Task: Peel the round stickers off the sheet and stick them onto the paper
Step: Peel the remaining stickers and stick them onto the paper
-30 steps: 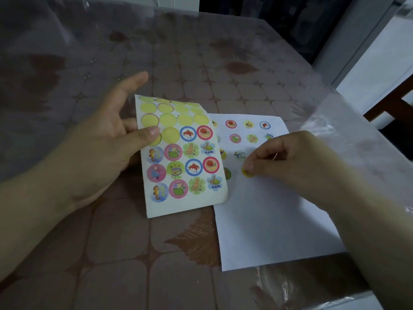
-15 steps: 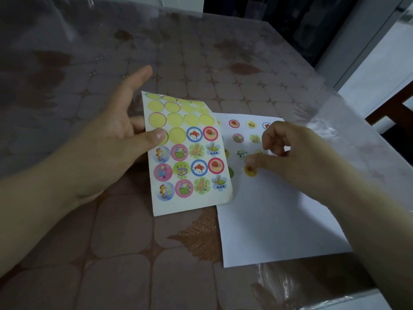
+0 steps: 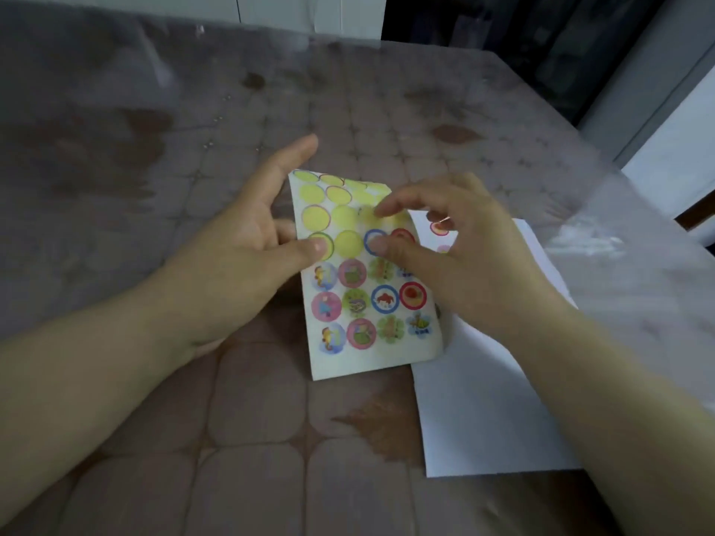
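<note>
left hand [image 3: 247, 261]: grips the sticker sheet [image 3: 371, 359] at its left edge. The thumb lies flat on the front, over a green-ringed yellow circle, and the other fingers go behind the sheet, only partly visible. The index finger points straight out past the sheet's top left corner and touches nothing visible.
right hand [image 3: 468, 265]: spread loosely over the upper right of the sheet, fingers gently curved, holding nothing. The thumb tip rests on the blue-ringed sticker [image 3: 372, 238]. The index fingertip is above it, over the yellow circles, with a clear gap between the two tips. Index contact with the sheet: cannot tell, blurred.
sticker sheet: between the two hands, long side running away from the camera, top edge curling back. The upper rows are plain yellow circles [image 3: 312, 217]. Below them are the blue-ringed sticker and a red-ringed one beside it, half under the right hand. Then come three full rows of four picture stickers [image 3: 413, 295].
paper [image 3: 483, 412]: white, flat on the surface to the right of the sheet. The sheet's right edge overlaps its left side.
stuck stickers: one red-ringed sticker on the paper [image 3: 439, 228] shows between the right hand's fingers, with a sliver of another just below. The hand hides the rest of that area.
surface [image 3: 232, 439]: brown patterned cloth under a clear plastic cover [image 3: 619, 241], which is creased at the right.
</note>
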Available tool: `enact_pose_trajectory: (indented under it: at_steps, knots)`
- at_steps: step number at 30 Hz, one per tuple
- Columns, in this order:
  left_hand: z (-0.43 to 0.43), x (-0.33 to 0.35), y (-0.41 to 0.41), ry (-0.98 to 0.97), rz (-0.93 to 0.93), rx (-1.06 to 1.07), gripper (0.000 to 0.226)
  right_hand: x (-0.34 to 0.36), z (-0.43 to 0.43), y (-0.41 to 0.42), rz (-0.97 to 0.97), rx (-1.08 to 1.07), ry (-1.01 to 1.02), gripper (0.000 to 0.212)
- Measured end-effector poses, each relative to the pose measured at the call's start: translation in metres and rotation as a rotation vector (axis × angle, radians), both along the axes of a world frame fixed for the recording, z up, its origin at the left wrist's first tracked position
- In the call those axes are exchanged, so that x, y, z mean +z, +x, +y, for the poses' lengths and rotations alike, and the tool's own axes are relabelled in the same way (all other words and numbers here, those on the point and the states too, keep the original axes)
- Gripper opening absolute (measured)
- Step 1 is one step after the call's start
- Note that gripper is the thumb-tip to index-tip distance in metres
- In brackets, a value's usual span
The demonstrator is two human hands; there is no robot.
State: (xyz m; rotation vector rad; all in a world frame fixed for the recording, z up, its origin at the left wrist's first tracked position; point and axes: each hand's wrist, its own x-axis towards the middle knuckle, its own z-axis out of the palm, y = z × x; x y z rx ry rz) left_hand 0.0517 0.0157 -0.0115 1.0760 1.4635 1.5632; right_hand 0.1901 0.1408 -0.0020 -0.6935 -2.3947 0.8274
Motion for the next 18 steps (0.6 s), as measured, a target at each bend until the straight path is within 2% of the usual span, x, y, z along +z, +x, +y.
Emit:
enact_pose_trajectory:
  at_steps: [2, 6, 9, 14, 18]
  knots:
    - [0.0, 0.0, -0.001, 0.022, 0.005, -0.015, 0.075, -0.003, 0.002, 0.001, 0.016, -0.032, -0.071, 0.029]
    - [-0.001, 0.0, -0.002, 0.068, 0.026, -0.071, 0.066, -0.002, 0.0, 0.002, 0.159, 0.095, -0.437, 0.034]
    - [-0.001, 0.001, 0.0, 0.094, 0.061, -0.069, 0.059, -0.003, -0.005, 0.001, 0.228, 0.185, -0.384, 0.029]
    - [-0.001, 0.006, 0.005, 0.126, 0.038, -0.002, 0.038, -0.006, -0.01, -0.003, 0.333, 0.176, -0.324, 0.021]
    - [-0.002, 0.008, 0.008, 0.154, 0.046, -0.01, 0.039, -0.006, -0.013, -0.003, 0.412, 0.154, -0.23, 0.02]
